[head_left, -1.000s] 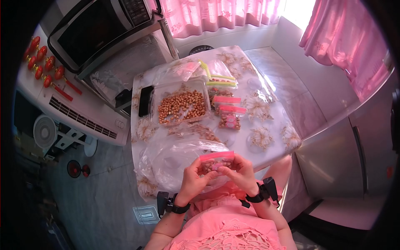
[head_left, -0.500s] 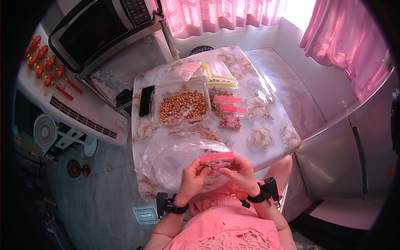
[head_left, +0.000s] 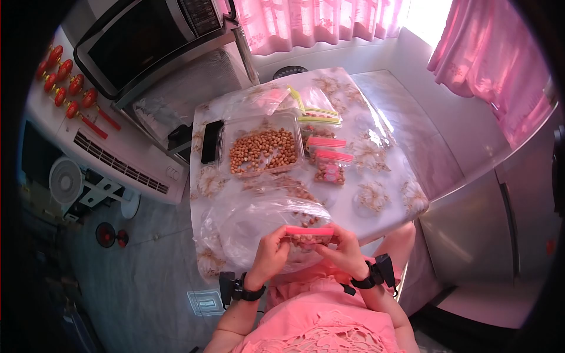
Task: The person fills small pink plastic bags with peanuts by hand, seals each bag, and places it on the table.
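Between my hands is a small clear zip bag (head_left: 310, 236) with a pink seal strip, filled with nuts that look like peanuts. My left hand (head_left: 273, 252) grips its left side, and my right hand (head_left: 343, 253) grips its right side near the top. Just beyond the bag lies a large crumpled clear plastic bag (head_left: 241, 220) with more nuts inside. Behind that, a clear plastic tray (head_left: 234, 125) holds many loose reddish-brown nuts (head_left: 262, 150). Filled zip bags with pink strips (head_left: 333, 156) and with green strips (head_left: 319, 116) lie to the tray's right.
A black phone (head_left: 212, 142) lies left of the tray on the flower-patterned tablecloth (head_left: 374, 197). More clear plastic bags (head_left: 265, 101) are at the table's back. A microwave (head_left: 138, 44) on a rack stands at the far left, and a pink curtain (head_left: 329, 23) hangs behind.
The small bag has tipped in my hands, so its front shows less and its strip sits slightly lower. The whole view has shifted a little; the other things stay put.
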`<control>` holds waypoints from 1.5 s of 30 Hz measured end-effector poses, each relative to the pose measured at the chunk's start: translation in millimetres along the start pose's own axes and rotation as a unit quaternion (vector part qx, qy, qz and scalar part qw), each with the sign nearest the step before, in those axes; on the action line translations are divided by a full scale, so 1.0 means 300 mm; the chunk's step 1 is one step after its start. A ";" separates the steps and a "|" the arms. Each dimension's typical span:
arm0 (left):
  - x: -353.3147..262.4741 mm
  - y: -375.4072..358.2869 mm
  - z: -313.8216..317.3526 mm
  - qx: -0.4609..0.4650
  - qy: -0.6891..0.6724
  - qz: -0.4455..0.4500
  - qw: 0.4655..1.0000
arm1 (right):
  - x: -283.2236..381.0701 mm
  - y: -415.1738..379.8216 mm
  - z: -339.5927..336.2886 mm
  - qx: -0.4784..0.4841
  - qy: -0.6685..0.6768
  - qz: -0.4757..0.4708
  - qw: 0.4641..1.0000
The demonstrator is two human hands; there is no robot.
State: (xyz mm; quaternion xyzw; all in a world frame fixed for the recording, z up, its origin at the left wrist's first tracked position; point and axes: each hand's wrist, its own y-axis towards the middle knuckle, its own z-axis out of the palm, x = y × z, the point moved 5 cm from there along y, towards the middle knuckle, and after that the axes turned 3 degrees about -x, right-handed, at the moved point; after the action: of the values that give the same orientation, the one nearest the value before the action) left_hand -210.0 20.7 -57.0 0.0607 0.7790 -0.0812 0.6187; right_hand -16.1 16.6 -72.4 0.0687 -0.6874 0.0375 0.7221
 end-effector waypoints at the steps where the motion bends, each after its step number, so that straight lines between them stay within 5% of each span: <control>1: -0.011 0.005 -0.009 0.002 0.044 -0.006 0.999 | 0.002 -0.002 0.003 0.011 -0.014 -0.002 1.000; 11: -0.052 0.139 -0.062 -0.117 -0.011 0.072 0.990 | -0.009 -0.007 0.023 0.040 -0.052 -0.020 0.998; 16: -0.034 0.168 -0.035 -0.081 0.167 0.110 0.977 | 0.027 -0.013 0.012 0.055 -0.135 -0.043 0.988; 22: -0.064 0.160 -0.035 -0.112 0.255 0.156 0.948 | 0.041 -0.011 0.013 0.113 -0.078 -0.035 0.990; 31: 0.013 0.177 -0.029 -0.072 0.256 0.075 0.961 | 0.029 -0.017 0.017 0.107 -0.071 -0.022 0.991; 45: 0.008 0.179 0.006 -0.042 0.265 0.096 0.959 | 0.021 -0.020 0.016 0.105 -0.067 -0.011 0.992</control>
State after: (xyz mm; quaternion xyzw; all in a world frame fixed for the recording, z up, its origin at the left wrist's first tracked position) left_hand -198.4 72.9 -62.4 0.1284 0.9082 0.0297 0.3973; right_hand -19.6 9.6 -66.1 0.1538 -0.7255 0.0970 0.6637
